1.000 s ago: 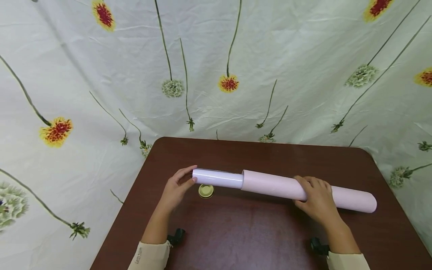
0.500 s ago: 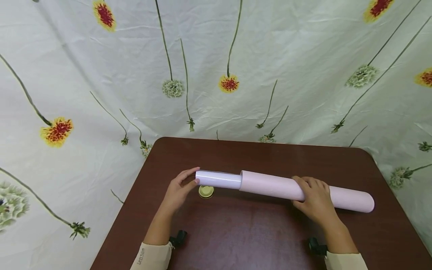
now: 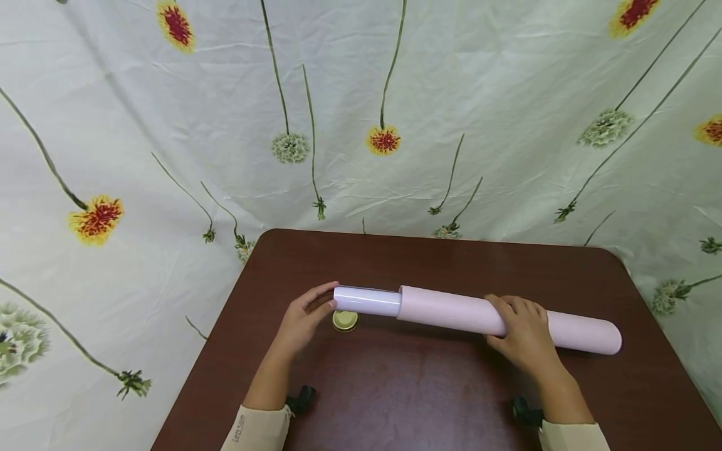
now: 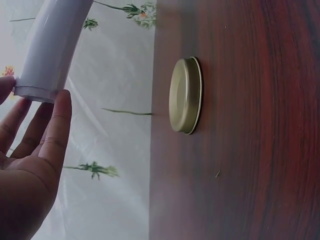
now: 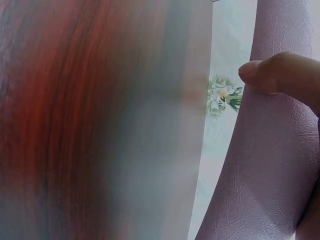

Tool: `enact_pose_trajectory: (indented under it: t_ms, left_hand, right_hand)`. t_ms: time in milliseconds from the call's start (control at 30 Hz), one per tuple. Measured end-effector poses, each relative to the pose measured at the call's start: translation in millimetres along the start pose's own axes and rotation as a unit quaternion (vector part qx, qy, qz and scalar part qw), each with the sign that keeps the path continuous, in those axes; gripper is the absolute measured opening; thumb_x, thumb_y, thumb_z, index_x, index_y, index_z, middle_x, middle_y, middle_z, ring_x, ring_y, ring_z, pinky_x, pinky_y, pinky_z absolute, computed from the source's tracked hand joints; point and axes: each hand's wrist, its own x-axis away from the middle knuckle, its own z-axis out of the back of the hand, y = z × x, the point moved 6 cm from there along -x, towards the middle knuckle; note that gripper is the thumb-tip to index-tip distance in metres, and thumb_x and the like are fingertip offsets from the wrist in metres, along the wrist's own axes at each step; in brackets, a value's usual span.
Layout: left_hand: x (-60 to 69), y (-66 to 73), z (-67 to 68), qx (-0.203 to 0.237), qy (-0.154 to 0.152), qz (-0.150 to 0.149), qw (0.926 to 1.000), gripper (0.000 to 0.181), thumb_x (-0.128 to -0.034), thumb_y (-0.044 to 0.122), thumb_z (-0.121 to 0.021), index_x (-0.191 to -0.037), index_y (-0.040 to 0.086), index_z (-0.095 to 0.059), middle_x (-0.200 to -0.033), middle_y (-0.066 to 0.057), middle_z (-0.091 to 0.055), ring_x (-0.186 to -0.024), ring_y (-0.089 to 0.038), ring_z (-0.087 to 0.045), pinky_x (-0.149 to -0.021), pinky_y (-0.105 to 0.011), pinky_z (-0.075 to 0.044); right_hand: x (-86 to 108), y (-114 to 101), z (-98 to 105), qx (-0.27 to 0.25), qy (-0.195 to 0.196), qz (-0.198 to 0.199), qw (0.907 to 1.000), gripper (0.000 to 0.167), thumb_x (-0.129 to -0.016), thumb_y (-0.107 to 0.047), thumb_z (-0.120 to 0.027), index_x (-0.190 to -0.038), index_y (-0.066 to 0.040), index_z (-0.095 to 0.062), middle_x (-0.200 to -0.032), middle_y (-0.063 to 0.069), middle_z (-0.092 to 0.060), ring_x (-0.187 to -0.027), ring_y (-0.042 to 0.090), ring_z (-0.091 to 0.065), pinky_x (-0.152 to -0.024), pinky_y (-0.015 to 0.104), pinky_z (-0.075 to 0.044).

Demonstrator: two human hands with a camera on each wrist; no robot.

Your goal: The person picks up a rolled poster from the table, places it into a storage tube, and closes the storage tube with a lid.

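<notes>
A long pink tube [image 3: 451, 309] lies at a slight slant above the table, and my right hand [image 3: 524, 332] grips it right of its middle. Out of the tube's left mouth sticks a shiny white roll [image 3: 366, 301], its other end hidden inside. My left hand [image 3: 304, 319] holds the roll's free end between thumb and fingertips. In the left wrist view, the fingertips [image 4: 62, 100] touch the rim of the white roll [image 4: 50, 50]. In the right wrist view, the thumb [image 5: 272, 72] lies across the wrinkled surface of the pink tube [image 5: 270, 160].
A round gold lid [image 3: 345, 321] lies on the brown table [image 3: 406, 388], just below the white roll. Behind the table hangs a pale cloth [image 3: 350, 188] printed with flowers. Dark wrist mounts [image 3: 301, 399] sit beside both forearms.
My left hand has moved right, and a shorter length of the white roll shows outside the pink tube. The tube and my right hand have shifted slightly left.
</notes>
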Motion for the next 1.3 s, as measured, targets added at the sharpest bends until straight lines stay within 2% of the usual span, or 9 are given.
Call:
enact_pose_trajectory:
  t_ms: [233, 667, 1300]
  left_hand:
    - [-0.6, -3.6, -4.7, 0.019, 0.001, 0.007, 0.9998, 0.042, -0.0975, 0.015, -0.067, -0.139, 0.011, -0.061, -0.140, -0.018, -0.061, -0.118, -0.016, -0.064, -0.093, -0.019, -0.052]
    - [-1.8, -5.5, -10.0, 0.032, 0.006, 0.009, 0.9994, 0.042, -0.0964, 0.015, -0.069, -0.138, 0.012, -0.062, -0.138, -0.016, -0.063, -0.111, -0.013, -0.066, -0.091, -0.021, -0.053]
    - [-3.0, -11.0, -16.3, 0.018, 0.004, 0.020, 0.9996, 0.041, -0.0956, 0.017, -0.070, -0.136, 0.014, -0.064, -0.136, -0.015, -0.064, -0.117, -0.025, -0.064, -0.090, -0.021, -0.052]
  right_hand:
    - [1.3, 0.1, -3.4, -0.005, -0.006, -0.004, 1.0000, 0.078, -0.064, -0.017, -0.092, -0.134, -0.018, -0.056, -0.115, 0.017, -0.061, -0.111, 0.041, -0.055, -0.097, 0.061, -0.031]
    - [-0.4, -3.4, -4.1, -0.007, -0.002, -0.004, 1.0000, 0.077, -0.064, -0.017, -0.092, -0.133, -0.018, -0.057, -0.114, 0.017, -0.062, -0.111, 0.041, -0.055, -0.097, 0.060, -0.031]
    - [0.3, -7.2, -5.9, -0.002, -0.001, -0.004, 1.0000, 0.077, -0.064, -0.016, -0.093, -0.133, -0.017, -0.058, -0.114, 0.016, -0.063, -0.111, 0.041, -0.057, -0.097, 0.060, -0.032]
